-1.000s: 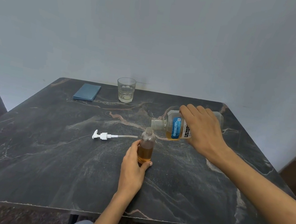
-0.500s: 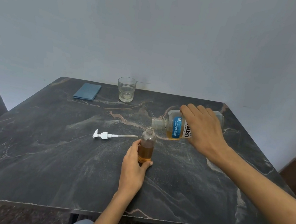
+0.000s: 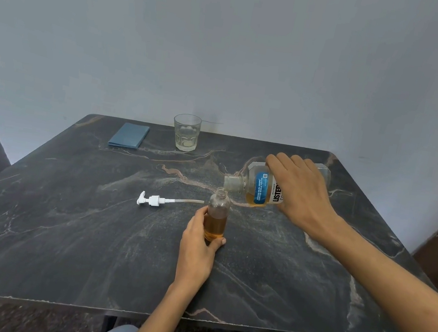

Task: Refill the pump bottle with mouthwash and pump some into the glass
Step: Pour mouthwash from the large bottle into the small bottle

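A small clear pump bottle (image 3: 217,216) stands upright on the dark marble table (image 3: 61,227), open at the neck and over half full of amber liquid. My left hand (image 3: 197,245) grips its lower body. My right hand (image 3: 300,192) holds the mouthwash bottle (image 3: 261,190) tipped on its side, its open mouth just above and right of the small bottle's neck. The white pump head (image 3: 154,200) with its tube lies on the table left of the small bottle. A clear glass (image 3: 186,132) stands at the table's far edge.
A folded blue cloth (image 3: 129,135) lies at the far left of the table, beside the glass. A pale wall rises right behind the far edge. My knees show below the near edge.
The mouthwash bottle has shifted slightly, staying tipped over the small bottle. The liquid level in the small bottle looks about the same. My left hand has not moved.
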